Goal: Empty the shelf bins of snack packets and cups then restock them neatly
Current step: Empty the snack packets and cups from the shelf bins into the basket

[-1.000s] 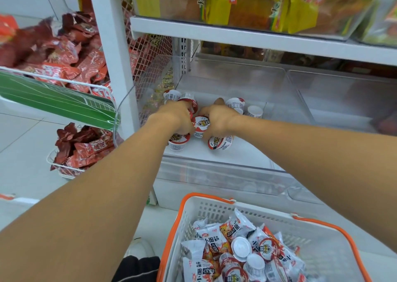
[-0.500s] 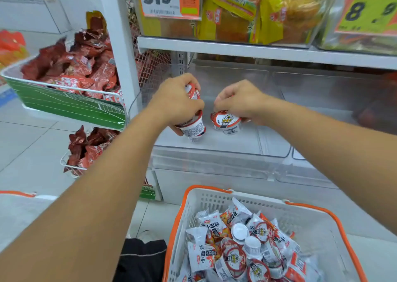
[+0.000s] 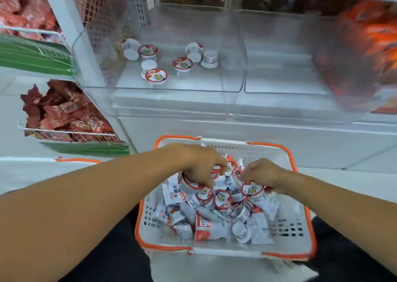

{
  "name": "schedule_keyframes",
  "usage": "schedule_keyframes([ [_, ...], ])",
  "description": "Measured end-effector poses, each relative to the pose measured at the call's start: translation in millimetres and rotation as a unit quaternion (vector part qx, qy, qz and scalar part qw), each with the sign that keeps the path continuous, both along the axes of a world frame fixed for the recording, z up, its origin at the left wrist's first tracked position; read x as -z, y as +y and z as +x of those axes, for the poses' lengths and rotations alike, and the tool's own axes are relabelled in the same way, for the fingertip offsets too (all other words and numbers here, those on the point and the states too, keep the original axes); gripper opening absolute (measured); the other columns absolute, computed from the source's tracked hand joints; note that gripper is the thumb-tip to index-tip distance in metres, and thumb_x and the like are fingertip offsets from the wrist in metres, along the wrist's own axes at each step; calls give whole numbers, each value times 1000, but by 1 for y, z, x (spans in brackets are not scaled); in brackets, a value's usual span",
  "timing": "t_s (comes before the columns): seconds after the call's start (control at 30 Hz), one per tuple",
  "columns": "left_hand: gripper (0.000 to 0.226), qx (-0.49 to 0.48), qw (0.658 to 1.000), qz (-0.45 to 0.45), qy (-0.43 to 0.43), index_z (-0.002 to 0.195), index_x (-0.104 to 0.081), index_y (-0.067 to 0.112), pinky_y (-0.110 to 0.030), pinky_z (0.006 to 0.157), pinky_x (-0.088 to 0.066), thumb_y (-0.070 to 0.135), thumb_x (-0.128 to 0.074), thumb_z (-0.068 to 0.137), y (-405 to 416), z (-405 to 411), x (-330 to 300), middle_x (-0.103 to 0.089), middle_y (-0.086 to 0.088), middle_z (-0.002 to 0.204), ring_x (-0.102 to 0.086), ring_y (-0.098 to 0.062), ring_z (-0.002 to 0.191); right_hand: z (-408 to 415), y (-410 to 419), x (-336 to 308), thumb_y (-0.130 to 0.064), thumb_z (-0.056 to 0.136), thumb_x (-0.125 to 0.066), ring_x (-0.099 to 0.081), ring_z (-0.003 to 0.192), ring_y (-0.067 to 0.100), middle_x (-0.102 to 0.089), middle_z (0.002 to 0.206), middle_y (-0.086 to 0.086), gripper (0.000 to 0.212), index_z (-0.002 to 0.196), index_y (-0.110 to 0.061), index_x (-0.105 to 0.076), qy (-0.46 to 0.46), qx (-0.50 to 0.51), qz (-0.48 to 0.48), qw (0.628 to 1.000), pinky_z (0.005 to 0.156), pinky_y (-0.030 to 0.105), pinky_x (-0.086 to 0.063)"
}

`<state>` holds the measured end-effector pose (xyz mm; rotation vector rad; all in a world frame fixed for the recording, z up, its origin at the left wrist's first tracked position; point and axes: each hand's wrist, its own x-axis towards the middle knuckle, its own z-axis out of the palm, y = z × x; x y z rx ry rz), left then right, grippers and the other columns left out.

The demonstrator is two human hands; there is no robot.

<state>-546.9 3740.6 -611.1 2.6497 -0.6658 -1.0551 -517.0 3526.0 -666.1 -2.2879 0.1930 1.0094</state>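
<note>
I count seven cups [image 3: 156,76] left in the far clear bin [image 3: 163,89], and one more clear bin [image 3: 279,92] to its right. Near me sits one basket [image 3: 300,234]; its pile of cups and packets is too jumbled to count. Two hands, left [image 3: 197,165] and right [image 3: 261,173]

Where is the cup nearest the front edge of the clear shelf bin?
In the head view, that cup stands left of centre in the clear bin, just behind its front wall, touching a tipped cup behind it.
</note>
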Motion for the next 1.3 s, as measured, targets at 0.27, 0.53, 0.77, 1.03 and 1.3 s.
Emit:
schedule_keyframes([
  [0.27,70,5,997,74,14,149,-35,23,-42,107,-40,46,-66,90,-9,9,14,-38,-7,150,-44,-29,132,-11,-6,24,-10,86,-77,-60,88,23,-57,126,14,36,117,1,-62,19,286,158,945,57,45,-61],
  [0.53,34,-344,891,-204,-216,102,-72,15,-33,78,-55,46,-65,90,97,44,-153,-73,-5,102,-70,-23,95,-33,76,-140,-9,84,-74,-68,81,9,-71,87,-11,19,90,-27,-71,-449,-91,286,842,65,22,-57],
  [0.77,127,-462,856,77,-217,155,-18,26,-52,114,-33,62,-87,55,182,96,-78,-19,-13,160,-30,-37,144,101,178,-200,-38,69,-88,-48,126,25,-48,142,10,89,142,-16,-42,-401,-257,-34,879,93,25,-39],
  [1.03,150,-431,878,86,-190,157,6,29,-54,118,-26,71,-86,46,216,137,-64,6,-11,164,-12,-37,150,186,234,-144,-69,71,-73,-18,143,35,-26,151,12,102,146,-12,-34,-258,-240,-153,923,117,39,-24],
  [1.3,151,-298,926,159,-171,153,-6,45,-54,113,-34,91,-70,24,226,185,-80,-9,-3,162,-23,-37,147,204,271,-121,-42,59,-79,-49,98,33,-39,112,6,71,117,-34,-38,-303,-305,-177,885,75,38,-48],
])
